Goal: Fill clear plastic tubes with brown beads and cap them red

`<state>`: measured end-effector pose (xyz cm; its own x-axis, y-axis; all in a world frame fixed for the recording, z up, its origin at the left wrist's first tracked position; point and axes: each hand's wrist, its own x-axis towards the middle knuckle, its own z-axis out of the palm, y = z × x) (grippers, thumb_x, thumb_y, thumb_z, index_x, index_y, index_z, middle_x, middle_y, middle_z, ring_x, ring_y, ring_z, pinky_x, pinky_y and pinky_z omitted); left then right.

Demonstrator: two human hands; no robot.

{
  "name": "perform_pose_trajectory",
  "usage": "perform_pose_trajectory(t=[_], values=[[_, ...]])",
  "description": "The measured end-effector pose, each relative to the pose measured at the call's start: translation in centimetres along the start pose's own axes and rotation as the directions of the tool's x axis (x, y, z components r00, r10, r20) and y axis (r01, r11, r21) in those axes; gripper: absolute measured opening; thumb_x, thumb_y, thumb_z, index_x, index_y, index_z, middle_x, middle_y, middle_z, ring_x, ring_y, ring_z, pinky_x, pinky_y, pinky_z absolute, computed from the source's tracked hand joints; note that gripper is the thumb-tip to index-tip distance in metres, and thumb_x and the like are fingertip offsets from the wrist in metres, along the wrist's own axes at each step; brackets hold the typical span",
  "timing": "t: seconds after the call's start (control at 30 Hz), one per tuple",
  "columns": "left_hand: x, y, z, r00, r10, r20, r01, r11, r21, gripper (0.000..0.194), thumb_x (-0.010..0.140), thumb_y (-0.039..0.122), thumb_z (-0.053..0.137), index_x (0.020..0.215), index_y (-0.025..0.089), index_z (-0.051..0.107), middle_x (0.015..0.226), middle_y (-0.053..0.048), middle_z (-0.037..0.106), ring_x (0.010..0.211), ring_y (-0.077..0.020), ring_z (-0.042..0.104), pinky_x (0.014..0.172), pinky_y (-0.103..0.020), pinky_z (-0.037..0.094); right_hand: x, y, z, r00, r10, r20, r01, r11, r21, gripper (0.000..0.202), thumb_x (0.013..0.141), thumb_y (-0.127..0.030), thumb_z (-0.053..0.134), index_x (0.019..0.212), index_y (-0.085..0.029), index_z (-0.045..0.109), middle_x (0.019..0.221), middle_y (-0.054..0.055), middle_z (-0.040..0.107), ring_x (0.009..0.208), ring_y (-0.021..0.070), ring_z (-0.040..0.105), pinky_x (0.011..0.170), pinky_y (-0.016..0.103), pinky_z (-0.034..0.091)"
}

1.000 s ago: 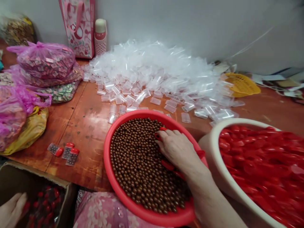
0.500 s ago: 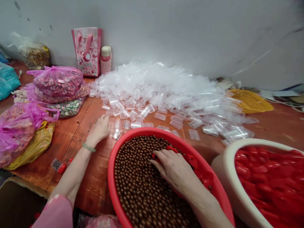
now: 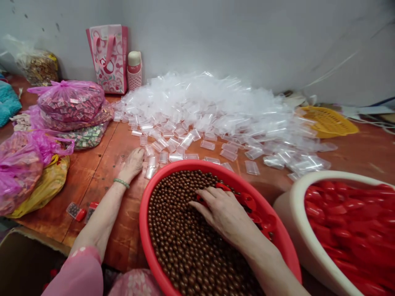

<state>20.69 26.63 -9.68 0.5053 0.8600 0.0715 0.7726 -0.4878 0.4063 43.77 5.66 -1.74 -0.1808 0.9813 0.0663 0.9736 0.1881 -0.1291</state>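
Observation:
My left hand (image 3: 133, 163), with a green bead bracelet, rests on the tabletop beside the nearest clear plastic cases (image 3: 151, 167). Its fingers are curled together and their tips are hidden, so what they hold cannot be made out. My right hand (image 3: 220, 211) lies low over a red basin (image 3: 144, 230) full of small brown balls (image 3: 179, 242). Its thumb stands apart from the outstretched fingers, and a bit of red plastic shows between them. Red plastic pieces (image 3: 248, 201) lie under and beyond this hand, along the basin's far right side.
A big pile of clear cases (image 3: 210, 102) spreads along the wall. At right stands a white tub (image 3: 296, 205) of red pieces. Pink bags (image 3: 70, 102) of small parts sit at left. Filled cases with red caps (image 3: 77, 211) lie near my left forearm, by an open carton (image 3: 24, 259).
The view has shifted slightly. My right thumb has spread a little away from the fingers. My left hand has stayed by the clear cases.

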Motion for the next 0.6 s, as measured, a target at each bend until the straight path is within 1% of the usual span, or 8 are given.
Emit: perform_pose_trajectory(t=[0.1, 0.2, 0.27, 0.33, 0.4, 0.43, 0.5, 0.6], values=[[-2.0, 0.9, -1.9, 0.998, -0.041, -0.039, 0.041, 0.999, 0.024, 0.026, 0.094, 0.014, 0.034, 0.103, 0.011, 0.059, 0.104, -0.016, 0.062, 0.100, -0.0238, 0.058, 0.091, -0.040, 0.048, 0.2, -0.8, -0.9, 0.998, -0.035, -0.059, 0.042, 0.992, 0.121, 0.022, 0.092, -0.035, 0.059, 0.100, -0.016, 0.065, 0.100, 0.012, 0.069, 0.094, 0.0287, 0.063, 0.084, 0.046, 0.049], [-4.6, 3.5, -4.4, 0.997, -0.020, -0.074, 0.023, 0.999, 0.034, 0.028, 0.097, 0.020, 0.034, 0.114, 0.012, 0.056, 0.108, -0.015, 0.062, 0.098, -0.0225, 0.060, 0.089, -0.037, 0.050, 0.9, -1.8, -2.4, 0.992, -0.076, -0.098, 0.102, 0.950, 0.295, 0.022, 0.094, -0.034, 0.056, 0.105, -0.017, 0.063, 0.106, 0.011, 0.068, 0.100, 0.0273, 0.063, 0.090, 0.045, 0.050], [-6.6, 5.9, -6.0, 0.993, 0.053, -0.104, -0.050, 0.998, 0.037, 0.029, 0.096, 0.021, 0.040, 0.122, 0.013, 0.053, 0.116, -0.014, 0.060, 0.104, -0.0218, 0.059, 0.092, -0.035, 0.050, 1.6, -2.5, -3.6, 0.989, -0.089, -0.119, 0.129, 0.911, 0.391, 0.024, 0.095, -0.033, 0.054, 0.112, -0.018, 0.061, 0.111, 0.011, 0.067, 0.105, 0.0260, 0.062, 0.094, 0.044, 0.050], [-8.6, 8.3, -7.1, 0.969, 0.198, -0.150, -0.191, 0.980, 0.061, 0.033, 0.096, 0.018, 0.041, 0.126, 0.010, 0.051, 0.120, -0.016, 0.059, 0.110, -0.0230, 0.059, 0.096, -0.037, 0.050, 2.4, -3.2, -4.4, 0.984, -0.109, -0.144, 0.163, 0.876, 0.453, 0.029, 0.094, -0.034, 0.056, 0.119, -0.020, 0.058, 0.116, 0.012, 0.064, 0.109, 0.0257, 0.061, 0.096, 0.044, 0.050], [-10.3, 10.3, -7.6, 0.931, 0.327, -0.163, -0.314, 0.944, 0.101, 0.036, 0.095, 0.014, 0.039, 0.129, 0.006, 0.049, 0.120, -0.019, 0.060, 0.113, -0.0246, 0.059, 0.097, -0.039, 0.051, 3.3, -3.6, -4.8, 0.975, -0.155, -0.160, 0.215, 0.845, 0.490, 0.035, 0.092, -0.035, 0.059, 0.123, -0.021, 0.055, 0.120, 0.011, 0.062, 0.112, 0.0256, 0.060, 0.097, 0.043, 0.049], [-11.0, 11.1, -7.7, 0.917, 0.365, -0.159, -0.349, 0.930, 0.119, 0.036, 0.095, 0.013, 0.039, 0.129, 0.005, 0.049, 0.119, -0.020, 0.061, 0.112, -0.0250, 0.060, 0.097, -0.040, 0.052, 3.6, -3.7, -4.8, 0.971, -0.184, -0.151, 0.235, 0.833, 0.500, 0.034, 0.092, -0.034, 0.060, 0.122, -0.020, 0.055, 0.118, 0.011, 0.063, 0.110, 0.0250, 0.060, 0.096, 0.042, 0.049], [-12.0, 12.1, -7.4, 0.910, 0.387, -0.147, -0.369, 0.919, 0.136, 0.035, 0.094, 0.012, 0.041, 0.127, 0.005, 0.051, 0.115, -0.020, 0.064, 0.108, -0.0250, 0.063, 0.094, -0.040, 0.054, 4.1, -3.8, -4.7, 0.965, -0.243, -0.100, 0.260, 0.827, 0.498, 0.027, 0.092, -0.032, 0.059, 0.115, -0.018, 0.059, 0.109, 0.010, 0.065, 0.103, 0.0238, 0.062, 0.091, 0.039, 0.050], [-12.9, 12.5, -6.5, 0.922, 0.368, -0.119, -0.361, 0.929, 0.082, 0.034, 0.092, 0.013, 0.046, 0.125, 0.005, 0.052, 0.114, -0.019, 0.065, 0.106, -0.0251, 0.065, 0.093, -0.039, 0.055, 4.1, -3.6, -4.2, 0.947, -0.320, 0.020, 0.276, 0.847, 0.454, 0.019, 0.093, -0.029, 0.058, 0.106, -0.016, 0.062, 0.101, 0.009, 0.065, 0.095, 0.0216, 0.062, 0.087, 0.035, 0.050]])
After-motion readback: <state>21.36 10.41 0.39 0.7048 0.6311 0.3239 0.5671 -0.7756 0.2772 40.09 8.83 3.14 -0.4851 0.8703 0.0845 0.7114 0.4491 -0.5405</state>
